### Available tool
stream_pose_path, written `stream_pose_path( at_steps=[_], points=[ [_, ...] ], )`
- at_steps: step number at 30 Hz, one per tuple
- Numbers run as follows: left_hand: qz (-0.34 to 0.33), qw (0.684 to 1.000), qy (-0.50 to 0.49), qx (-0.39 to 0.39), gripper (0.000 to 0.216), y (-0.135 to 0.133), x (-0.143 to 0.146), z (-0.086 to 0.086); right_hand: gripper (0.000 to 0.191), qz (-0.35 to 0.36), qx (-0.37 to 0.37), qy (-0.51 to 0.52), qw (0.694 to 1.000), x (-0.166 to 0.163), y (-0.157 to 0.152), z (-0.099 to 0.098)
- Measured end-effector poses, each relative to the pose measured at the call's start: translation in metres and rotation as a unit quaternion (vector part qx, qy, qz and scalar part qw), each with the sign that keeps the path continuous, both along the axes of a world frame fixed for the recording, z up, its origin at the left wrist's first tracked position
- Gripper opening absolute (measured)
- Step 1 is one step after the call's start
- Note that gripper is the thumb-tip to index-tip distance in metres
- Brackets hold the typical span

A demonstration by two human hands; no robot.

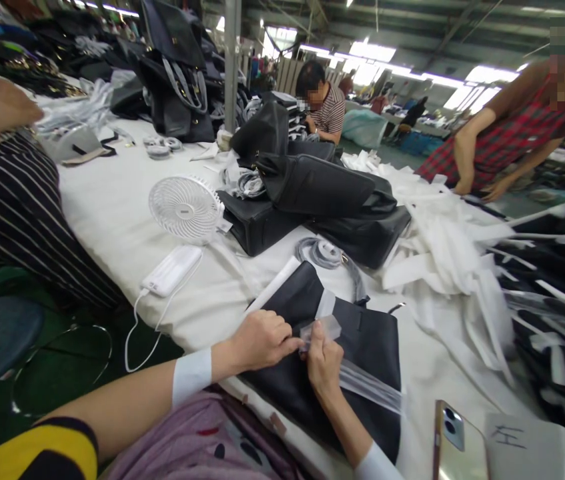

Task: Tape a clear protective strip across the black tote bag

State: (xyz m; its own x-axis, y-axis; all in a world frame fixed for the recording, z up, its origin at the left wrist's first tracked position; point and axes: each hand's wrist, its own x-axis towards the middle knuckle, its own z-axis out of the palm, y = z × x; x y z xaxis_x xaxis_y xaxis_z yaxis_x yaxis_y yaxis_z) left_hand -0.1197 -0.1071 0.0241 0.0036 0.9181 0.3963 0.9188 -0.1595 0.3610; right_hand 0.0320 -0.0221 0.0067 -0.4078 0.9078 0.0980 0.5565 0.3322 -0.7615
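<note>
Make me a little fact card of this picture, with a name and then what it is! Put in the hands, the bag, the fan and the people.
Right hand: this hand pinches clear film
Left hand: this hand is at the film's other side; its grip is unclear
Bag: a black bag, lying flat under the hands
Fan: a white fan, on the table near a white box
Behind: a pile of black bags
Phone: a phone, at the bottom right
People: others stand or sit around
</note>
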Motion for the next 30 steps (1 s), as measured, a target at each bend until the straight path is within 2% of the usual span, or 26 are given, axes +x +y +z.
stream_pose_path(
  at_steps=[2,4,7,11,14,16,17,20,21,22,23,25,27,28,30],
  points=[
    [0.011,0.998,-0.015,-0.065,0.047,0.000,0.007,0.007,0.061,0.040,0.040,0.017,0.998,0.003,0.000,0.001],
    [0.024,0.992,-0.044,-0.120,0.055,0.001,0.011,0.014,0.048,0.126,0.070,0.045,0.989,0.007,0.000,0.004],
    [0.045,0.976,-0.117,-0.179,0.062,0.001,0.014,0.026,0.030,0.230,0.072,0.088,0.966,0.015,-0.002,0.008],
    [0.090,0.951,-0.206,-0.212,0.074,-0.001,0.019,0.038,0.017,0.227,0.083,0.151,0.959,0.024,-0.005,0.004],
    [0.077,0.921,-0.303,-0.232,0.081,-0.001,0.019,0.044,0.014,0.192,0.097,0.172,0.961,0.027,-0.006,-0.002],
    [0.054,0.875,-0.400,-0.267,0.078,0.000,0.014,0.046,0.014,0.181,0.105,0.175,0.962,0.027,-0.007,-0.003],
    [0.043,0.841,-0.455,-0.289,0.075,0.000,0.011,0.046,0.014,0.181,0.109,0.175,0.962,0.027,-0.007,-0.003],
    [0.022,0.714,-0.610,-0.344,0.072,0.002,0.000,0.040,0.016,0.185,0.114,0.179,0.959,0.027,-0.008,-0.003],
    [0.022,0.689,-0.635,-0.350,0.070,0.003,-0.003,0.038,0.016,0.185,0.115,0.181,0.959,0.027,-0.008,-0.003],
    [0.024,0.690,-0.636,-0.344,0.066,0.003,-0.004,0.036,0.016,0.185,0.115,0.182,0.959,0.027,-0.008,-0.004],
    [0.029,0.713,-0.617,-0.332,0.059,0.004,-0.005,0.035,0.017,0.185,0.114,0.183,0.959,0.027,-0.007,-0.004],
    [0.044,0.785,-0.547,-0.289,0.035,0.005,-0.002,0.035,0.017,0.187,0.113,0.185,0.958,0.027,-0.007,-0.005],
    [0.027,0.860,-0.458,-0.225,0.014,0.006,0.001,0.039,0.018,0.184,0.120,0.192,0.957,0.028,-0.007,-0.006],
    [0.001,0.892,-0.407,-0.195,0.012,0.007,0.001,0.041,0.018,0.181,0.129,0.196,0.955,0.029,-0.007,-0.006],
    [-0.054,0.949,-0.277,-0.140,0.025,0.010,-0.001,0.042,0.017,0.173,0.155,0.201,0.952,0.029,-0.007,-0.006]
  ],
)
